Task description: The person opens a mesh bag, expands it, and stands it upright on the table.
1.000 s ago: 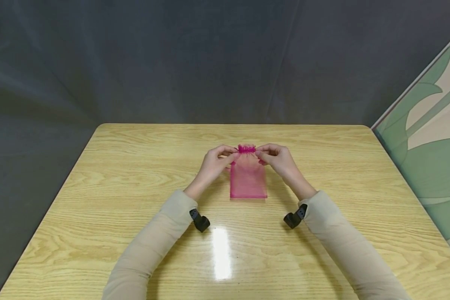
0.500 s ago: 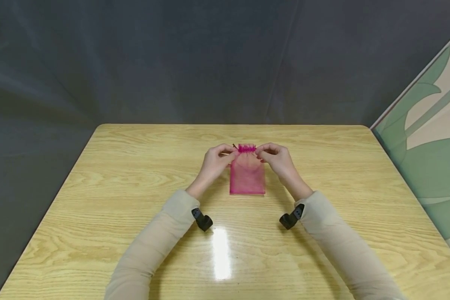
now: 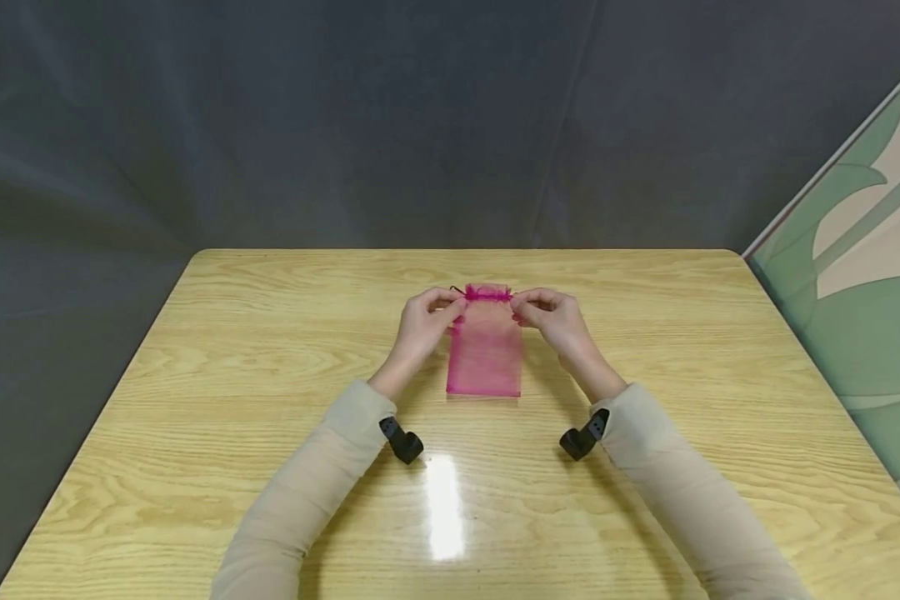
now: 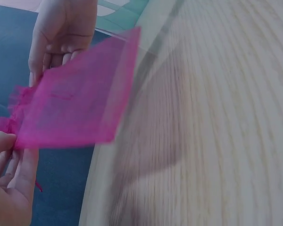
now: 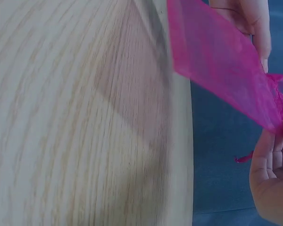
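Dark fabric (image 3: 420,125) is hanging behind a wood-grain table (image 3: 195,375), while a green-and-cream panel (image 3: 870,325) is running along the right side. Over the table, a sheer pink bag (image 3: 486,354) is being held by its gathered mouth, its flat body staying off the wood and casting a shadow (image 4: 155,127). The left hand (image 3: 422,325) is pinching one side of the mouth between thumb and fingers; the right hand (image 3: 557,321) is pinching the opposite side. Thin cord (image 3: 457,289) is poking out beside the left hand. Whether the fingers are gripping cord, cloth or both is hard to tell.
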Demonstrator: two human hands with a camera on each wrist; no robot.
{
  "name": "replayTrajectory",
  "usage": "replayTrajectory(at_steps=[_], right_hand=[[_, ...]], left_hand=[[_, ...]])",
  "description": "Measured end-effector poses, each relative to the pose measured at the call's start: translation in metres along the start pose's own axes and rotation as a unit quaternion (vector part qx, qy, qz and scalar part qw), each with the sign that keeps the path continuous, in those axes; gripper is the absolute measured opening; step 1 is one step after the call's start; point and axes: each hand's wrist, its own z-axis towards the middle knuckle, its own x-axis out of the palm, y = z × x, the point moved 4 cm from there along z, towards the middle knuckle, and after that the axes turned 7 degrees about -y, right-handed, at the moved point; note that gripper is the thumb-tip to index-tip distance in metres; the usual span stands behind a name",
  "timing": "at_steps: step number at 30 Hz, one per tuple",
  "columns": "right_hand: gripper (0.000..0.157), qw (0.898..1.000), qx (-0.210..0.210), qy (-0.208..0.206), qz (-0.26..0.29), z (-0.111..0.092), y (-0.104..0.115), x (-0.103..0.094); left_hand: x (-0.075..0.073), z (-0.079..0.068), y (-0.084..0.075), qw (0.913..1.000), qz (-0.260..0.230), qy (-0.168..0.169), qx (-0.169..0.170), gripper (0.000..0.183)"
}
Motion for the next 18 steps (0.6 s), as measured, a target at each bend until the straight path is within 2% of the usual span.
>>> replayTrajectory(at_steps=[5,10,14,18], right_hand=[[0.036,1.000,-0.004,0.009,-0.029,0.0016,0.0014,0.0012],[0.035,0.999,-0.025,0.010,-0.024,0.0038,0.0025,0.0007],[0.032,0.999,-0.035,0.006,-0.022,0.0034,0.0018,0.0014],[0.028,0.999,-0.038,-0.006,-0.014,0.0032,-0.0002,0.0023]], left_hand=[[-0.0009,0.0011,0.0006,0.9996,0.013,0.005,0.024,0.024],[-0.0004,0.0026,-0.0024,0.9975,0.047,-0.006,0.052,0.023],[-0.0006,0.0025,-0.0021,0.9969,0.061,-0.012,0.048,0.022],[0.0001,0.0023,-0.0006,0.9979,0.053,-0.007,0.035,0.023]])
